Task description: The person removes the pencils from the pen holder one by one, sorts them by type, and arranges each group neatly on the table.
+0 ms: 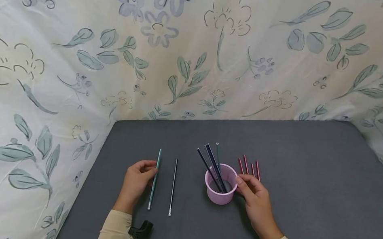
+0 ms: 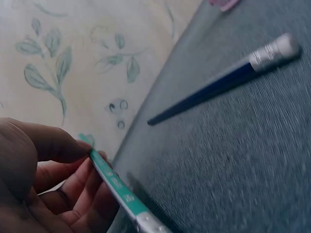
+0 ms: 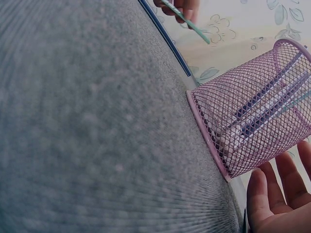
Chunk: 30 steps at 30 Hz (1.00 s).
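Note:
My left hand (image 1: 136, 183) pinches a green pencil (image 1: 153, 189) between thumb and fingertips, its eraser end toward me. In the left wrist view the thumb presses the pencil (image 2: 115, 184) near its middle. To its right lies a dark blue pencil (image 1: 173, 186) with a silver ferrule and white eraser. My right hand (image 1: 256, 206) touches the right side of a pink mesh pencil cup (image 1: 218, 199), fingers loosely bent along its wall. Several dark blue pencils (image 1: 210, 164) and one green pencil (image 1: 218, 152) lean inside the cup (image 3: 233, 87).
Several red pencils (image 1: 258, 169) lie beyond my right hand, partly hidden by it. A dark grey cloth covers the table (image 1: 332, 188). Patterned floral fabric (image 1: 196, 34) hangs along the table's far and side edges. Each wrist wears a black strap mount (image 1: 141, 230).

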Tool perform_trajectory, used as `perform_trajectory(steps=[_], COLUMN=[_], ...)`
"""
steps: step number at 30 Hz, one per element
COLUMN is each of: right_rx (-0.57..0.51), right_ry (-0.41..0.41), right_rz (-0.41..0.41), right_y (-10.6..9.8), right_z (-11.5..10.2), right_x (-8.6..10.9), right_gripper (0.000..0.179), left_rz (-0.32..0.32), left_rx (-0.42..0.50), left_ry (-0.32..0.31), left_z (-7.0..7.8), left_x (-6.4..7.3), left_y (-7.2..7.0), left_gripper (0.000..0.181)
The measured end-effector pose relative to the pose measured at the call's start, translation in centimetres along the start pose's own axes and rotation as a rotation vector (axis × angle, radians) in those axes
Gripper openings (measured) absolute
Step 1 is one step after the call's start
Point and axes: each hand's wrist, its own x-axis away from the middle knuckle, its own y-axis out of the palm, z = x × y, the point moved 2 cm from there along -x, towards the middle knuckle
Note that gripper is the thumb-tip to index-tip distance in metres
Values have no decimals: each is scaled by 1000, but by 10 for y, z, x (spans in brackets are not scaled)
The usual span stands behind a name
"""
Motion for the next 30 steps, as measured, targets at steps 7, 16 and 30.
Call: perform_trajectory(steps=[7,16,30], right_rx=[4,8,17], right_ry=[0,11,19], right_rz=[-1,-4,-1], right_y=[0,0,0], right_z=[-1,-3,-4], right_x=[1,1,2], right_gripper=[25,26,26], left_rz=[42,115,141], left_rx=[-123,-397,-330], left_ry=[-33,-9,60], left_z=[-6,-6,-1], left_x=[1,4,6], left_y=[-3,-3,-2], left_gripper=[21,20,22])
